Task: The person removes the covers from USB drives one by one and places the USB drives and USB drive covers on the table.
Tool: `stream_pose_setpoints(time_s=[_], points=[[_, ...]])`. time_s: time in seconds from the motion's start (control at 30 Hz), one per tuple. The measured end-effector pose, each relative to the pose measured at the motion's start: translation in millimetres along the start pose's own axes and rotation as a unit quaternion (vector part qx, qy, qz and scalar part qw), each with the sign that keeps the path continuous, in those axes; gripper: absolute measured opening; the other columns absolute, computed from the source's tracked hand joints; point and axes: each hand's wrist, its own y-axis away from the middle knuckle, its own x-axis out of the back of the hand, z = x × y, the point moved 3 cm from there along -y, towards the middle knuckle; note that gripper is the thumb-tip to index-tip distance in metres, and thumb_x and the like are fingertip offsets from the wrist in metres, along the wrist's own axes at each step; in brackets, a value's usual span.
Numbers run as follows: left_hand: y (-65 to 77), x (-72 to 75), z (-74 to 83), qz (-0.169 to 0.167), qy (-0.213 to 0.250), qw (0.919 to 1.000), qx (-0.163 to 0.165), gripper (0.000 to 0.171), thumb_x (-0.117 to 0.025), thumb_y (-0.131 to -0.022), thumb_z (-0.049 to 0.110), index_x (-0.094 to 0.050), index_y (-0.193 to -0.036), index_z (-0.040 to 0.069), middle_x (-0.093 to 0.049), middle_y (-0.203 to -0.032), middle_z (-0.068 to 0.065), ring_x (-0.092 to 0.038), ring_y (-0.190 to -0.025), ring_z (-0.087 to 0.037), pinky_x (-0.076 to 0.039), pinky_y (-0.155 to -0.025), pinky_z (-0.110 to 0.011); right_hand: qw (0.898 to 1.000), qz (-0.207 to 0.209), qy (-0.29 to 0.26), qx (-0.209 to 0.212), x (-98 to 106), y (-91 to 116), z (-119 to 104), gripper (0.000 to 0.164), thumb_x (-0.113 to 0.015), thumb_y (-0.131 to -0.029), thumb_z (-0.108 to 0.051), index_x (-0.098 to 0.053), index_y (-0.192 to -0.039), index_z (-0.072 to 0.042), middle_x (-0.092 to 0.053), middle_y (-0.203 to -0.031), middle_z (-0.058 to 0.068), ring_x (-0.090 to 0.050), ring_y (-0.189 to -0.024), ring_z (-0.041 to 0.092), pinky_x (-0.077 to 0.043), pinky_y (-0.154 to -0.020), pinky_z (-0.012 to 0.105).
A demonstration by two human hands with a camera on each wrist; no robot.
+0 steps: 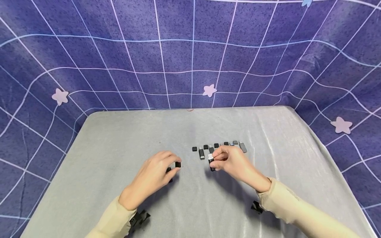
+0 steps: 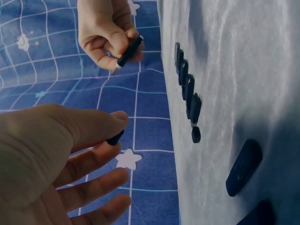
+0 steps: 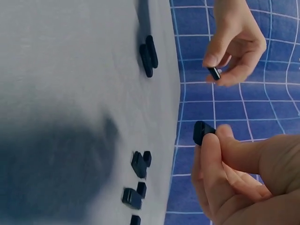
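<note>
My left hand (image 1: 154, 172) pinches a small black cap (image 1: 178, 164) between thumb and forefinger, above the table. My right hand (image 1: 233, 162) holds a black USB flash drive (image 1: 211, 162) by its body, its bare metal plug facing up and away. The cap and drive are apart. Capped-looking black flash drives (image 2: 244, 167) lie on the cloth below my left hand, partly hidden by it in the head view. Beyond my right hand runs a row of uncapped drives, among them a black drive (image 1: 201, 153) and a grey drive (image 1: 243, 147), with loose caps such as a black cap (image 1: 194, 149) between them.
A grey cloth (image 1: 125, 132) with soft creases covers the table. Behind and around it hangs a purple-blue curtain (image 1: 178, 56) with grid lines and stars. Dark objects sit at both wrists, one by the left sleeve (image 1: 111, 216) and one under the right sleeve (image 1: 285, 201).
</note>
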Motion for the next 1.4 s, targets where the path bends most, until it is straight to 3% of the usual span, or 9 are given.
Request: stream_pose_setpoints(time_s=[0.1,0.3,0.5,0.67,0.83,0.97,1.23,1.4], points=[[-6.3,-1.3,-4.8,-0.001,-0.008,0.9999,0.014,0.018,-0.077,-0.083,0.019,-0.071,-0.099,0.016,-0.067,-0.1,0.005,-0.06,-0.097,-0.016,-0.055,-0.08,-0.039,1.0,-0.006,-0.006,0.002,-6.1,-11.3,-0.1,0.019,-0.077,-0.079,-0.001,-0.066,-0.095,-0.001,-0.073,-0.084,0.011,-0.069,-0.069,0.018,-0.06,-0.065,0.034],[-21.3,-8.1,-14.4,-0.017,-0.016,0.9983,0.054,0.026,-0.075,-0.085,0.021,-0.07,-0.109,0.014,-0.069,-0.106,0.0,-0.061,-0.1,-0.021,-0.052,-0.09,-0.043,0.999,0.024,0.03,-0.002,-11.7,-32.4,-2.0,0.016,-0.076,-0.081,-0.006,-0.07,-0.095,-0.006,-0.074,-0.085,0.005,-0.068,-0.075,0.012,-0.057,-0.067,0.03],[-31.5,-18.5,-27.4,-0.029,-0.035,0.9958,0.079,0.025,-0.075,-0.084,0.019,-0.07,-0.108,0.012,-0.069,-0.106,-0.004,-0.061,-0.1,-0.025,-0.052,-0.086,-0.045,0.998,0.038,0.042,-0.004,-20.4,-52.8,1.4,0.018,-0.077,-0.079,-0.011,-0.07,-0.095,-0.005,-0.073,-0.082,0.006,-0.066,-0.067,0.012,-0.054,-0.062,0.029],[-38.2,-28.6,-37.4,-0.032,-0.049,0.9953,0.078,0.017,-0.076,-0.083,0.017,-0.071,-0.1,0.014,-0.068,-0.1,-0.002,-0.061,-0.096,-0.026,-0.052,-0.081,-0.046,0.999,0.032,0.015,-0.024,-29.8,-65.1,7.0,0.018,-0.076,-0.079,-0.008,-0.069,-0.095,-0.003,-0.071,-0.079,0.008,-0.067,-0.064,0.016,-0.051,-0.057,0.027],[-42.7,-39.1,-44.8,-0.05,-0.049,0.994,0.084,0.018,-0.076,-0.082,0.017,-0.071,-0.1,0.014,-0.069,-0.102,-0.004,-0.062,-0.096,-0.027,-0.053,-0.081,-0.047,0.997,0.012,-0.053,-0.058,-44.4,-75.0,11.7,0.015,-0.075,-0.078,0.002,-0.067,-0.091,0.003,-0.07,-0.077,0.015,-0.069,-0.063,0.022,-0.06,-0.062,0.041],[-44.5,-47.2,-49.0,-0.071,-0.051,0.992,0.091,0.02,-0.077,-0.082,0.018,-0.071,-0.1,0.014,-0.069,-0.1,-0.003,-0.062,-0.094,-0.026,-0.054,-0.079,-0.048,0.994,-0.005,-0.077,-0.079,-56.4,-81.7,11.9,0.015,-0.073,-0.078,0.006,-0.064,-0.09,0.005,-0.068,-0.076,0.016,-0.069,-0.062,0.023,-0.06,-0.067,0.044],[-45.4,-60.0,-56.6,-0.097,-0.06,0.9884,0.101,0.017,-0.079,-0.079,0.018,-0.073,-0.095,0.015,-0.068,-0.091,-0.001,-0.063,-0.086,-0.023,-0.053,-0.074,-0.047,0.996,-0.04,-0.011,-0.081,-71.3,-90.5,10.9,0.014,-0.072,-0.079,0.008,-0.062,-0.089,0.008,-0.065,-0.077,0.014,-0.068,-0.06,0.024,-0.06,-0.061,0.037],[-48.7,-65.1,-58.3,-0.109,-0.06,0.9865,0.106,0.016,-0.079,-0.08,0.017,-0.074,-0.094,0.015,-0.069,-0.089,-0.001,-0.064,-0.082,-0.021,-0.054,-0.072,-0.045,0.995,-0.034,0.049,-0.083,-73.0,-91.9,11.9,0.012,-0.073,-0.08,0.004,-0.063,-0.088,0.004,-0.068,-0.075,0.01,-0.068,-0.059,0.02,-0.059,-0.057,0.032]])
